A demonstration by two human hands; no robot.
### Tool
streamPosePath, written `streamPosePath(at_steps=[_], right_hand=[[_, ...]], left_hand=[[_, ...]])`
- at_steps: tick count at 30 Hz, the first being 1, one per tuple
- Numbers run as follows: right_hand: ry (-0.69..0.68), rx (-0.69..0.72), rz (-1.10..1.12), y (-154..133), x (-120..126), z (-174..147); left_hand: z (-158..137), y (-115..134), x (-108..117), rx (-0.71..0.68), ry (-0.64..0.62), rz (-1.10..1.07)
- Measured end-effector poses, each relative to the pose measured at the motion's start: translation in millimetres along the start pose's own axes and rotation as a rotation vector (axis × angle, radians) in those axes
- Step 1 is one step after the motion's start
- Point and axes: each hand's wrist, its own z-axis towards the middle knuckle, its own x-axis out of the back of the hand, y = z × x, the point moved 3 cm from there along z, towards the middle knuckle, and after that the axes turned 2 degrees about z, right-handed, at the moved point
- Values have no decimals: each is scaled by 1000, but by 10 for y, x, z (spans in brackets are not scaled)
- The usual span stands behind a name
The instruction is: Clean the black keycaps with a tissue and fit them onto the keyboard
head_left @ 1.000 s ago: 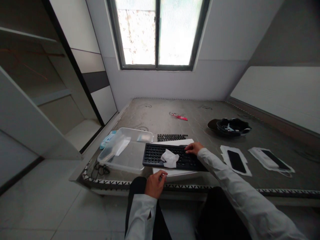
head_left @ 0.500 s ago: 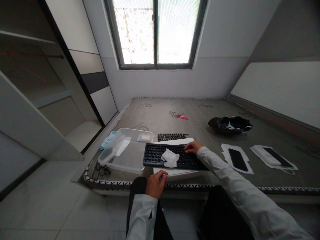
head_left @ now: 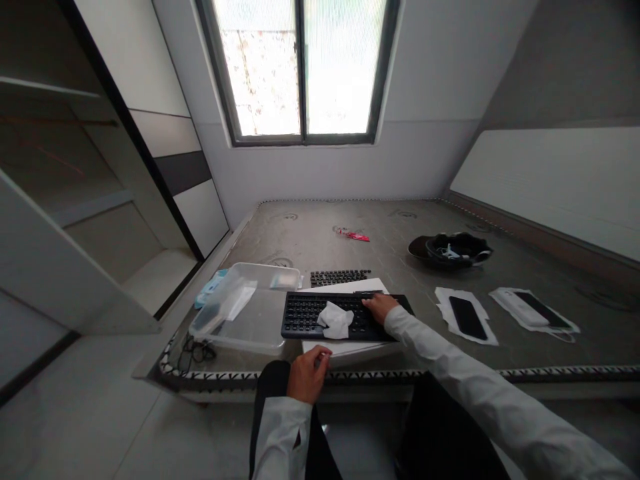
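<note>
A black keyboard (head_left: pixel 303 319) lies on a flat white box (head_left: pixel 345 348), with a crumpled white tissue (head_left: pixel 336 320) on its middle. My right hand (head_left: pixel 381 308) rests over the right half of the keyboard. Its fingers are bent together at the keys, and whatever they may hold is hidden. A thin dark stick-like item (head_left: pixel 367 292) lies just behind those fingers. My left hand (head_left: pixel 307 375) is in front of the box, above my knee, its thumb and finger pinched together. What sits in that pinch is too small to name. Rows of loose black keycaps (head_left: pixel 340 277) stand behind the box.
A clear plastic bin (head_left: pixel 260 343) stands left of the box, with a blue packet (head_left: pixel 210 288) beside it and a black cable (head_left: pixel 195 353) in front. Rightward on the mattress (head_left: pixel 300 230) lie a dark cap (head_left: pixel 450 252) and two phones (head_left: pixel 467 317) (head_left: pixel 540 310) on white sheets. A red packet (head_left: pixel 354 235) lies farther back.
The view has swung slightly right, so everything sits a little further left. My right hand stays at the keyboard, its fingers slightly shifted. My left hand keeps its pinch.
</note>
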Motion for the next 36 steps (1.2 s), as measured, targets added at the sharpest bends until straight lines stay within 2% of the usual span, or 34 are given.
streamPosePath(at_steps=[6,12,24,27,33,36], right_hand=[[100,-52,-57,-319,-148,-293],[170,-165,-38,-304,-206,-278],[258,-246,45,-378,-144,-317],[274,-275,86,-287,-94,-320],[309,-336,153,103,143,-330],[313,-319,162,168,203,-351]], left_hand=[[-11,5,-15,-3,-10,-19],[3,40,-23,-10,-18,-2],[-47,123,-85,-67,-37,74],[-64,118,-87,-65,-30,86],[-93,102,-71,-86,-30,99],[-79,94,-67,-78,-41,116]])
